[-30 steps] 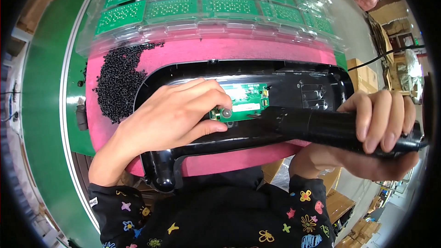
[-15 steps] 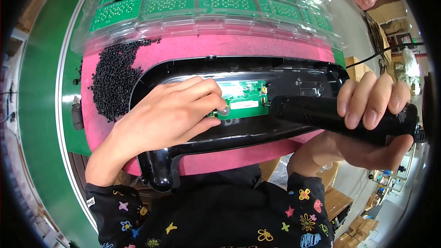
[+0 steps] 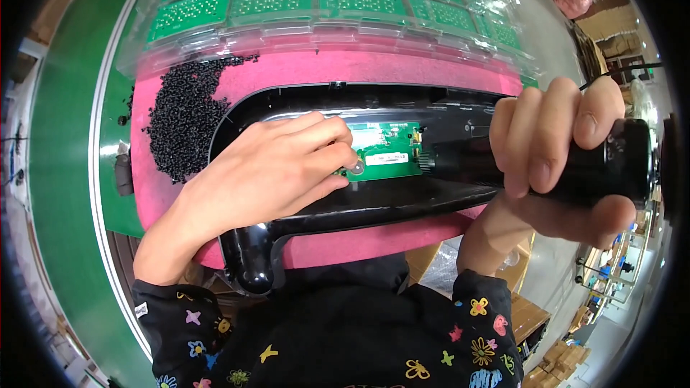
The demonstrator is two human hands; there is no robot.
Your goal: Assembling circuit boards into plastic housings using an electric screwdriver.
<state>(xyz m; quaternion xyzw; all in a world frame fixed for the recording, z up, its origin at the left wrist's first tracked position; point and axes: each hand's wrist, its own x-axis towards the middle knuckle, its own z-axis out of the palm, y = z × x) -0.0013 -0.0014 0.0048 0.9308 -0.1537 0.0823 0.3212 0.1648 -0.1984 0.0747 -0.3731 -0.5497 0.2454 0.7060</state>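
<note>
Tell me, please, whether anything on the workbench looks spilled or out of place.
The small black pieces look odd: they lie loose in a heap on the pink mat, left of the black casing, with no container visible. That may be deliberate.

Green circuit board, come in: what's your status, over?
Left fingers at the left end of the circuit board, partly covering it. Right fingers wrapped around a black cylindrical tool aimed toward the board. Board inside the black shell.
</note>
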